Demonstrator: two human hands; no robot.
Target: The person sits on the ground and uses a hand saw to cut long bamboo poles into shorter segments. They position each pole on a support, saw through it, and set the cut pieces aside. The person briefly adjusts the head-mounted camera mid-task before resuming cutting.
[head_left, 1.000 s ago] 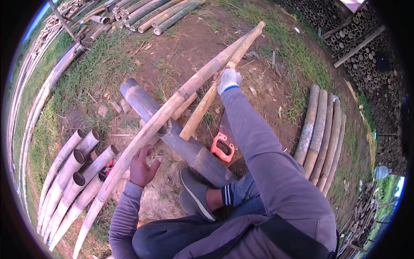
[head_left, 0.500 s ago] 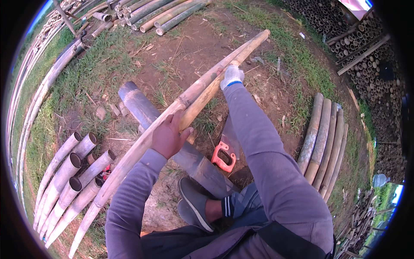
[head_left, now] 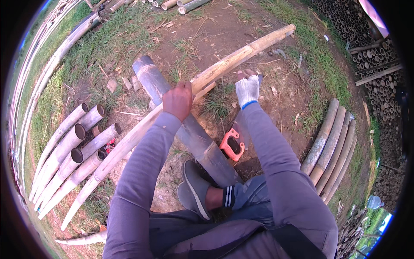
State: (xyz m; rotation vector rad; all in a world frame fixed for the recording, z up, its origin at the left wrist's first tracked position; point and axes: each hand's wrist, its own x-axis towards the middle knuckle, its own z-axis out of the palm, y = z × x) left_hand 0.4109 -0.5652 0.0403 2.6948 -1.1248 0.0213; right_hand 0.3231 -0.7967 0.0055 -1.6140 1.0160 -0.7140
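My bare left hand (head_left: 177, 102) is wrapped round a long, pale bamboo pole (head_left: 246, 52), which slants from lower left to upper right. Below that hand, the pole crosses a thick grey bamboo log (head_left: 196, 149) on the ground. A second pale piece of bamboo (head_left: 205, 91) shows its end under the pole. My right hand (head_left: 248, 90), in a white knit glove with bare fingertips, is curled just below the pole, apart from it. A small dark grey thing shows beside its fingers; its kind is unclear. A handsaw with an orange handle (head_left: 233, 144) lies beside the log.
Several cut bamboo poles (head_left: 69, 146) lie at the left, and more (head_left: 330, 149) at the right. Stacked bamboo (head_left: 375, 64) rises at the far right, near a clear plastic bottle (head_left: 375, 202). My grey shoes (head_left: 194, 185) are beside the log.
My right hand has let go of the bamboo and drawn back toward me. The second piece's end has moved down and left under the pole. My view has shifted slightly.
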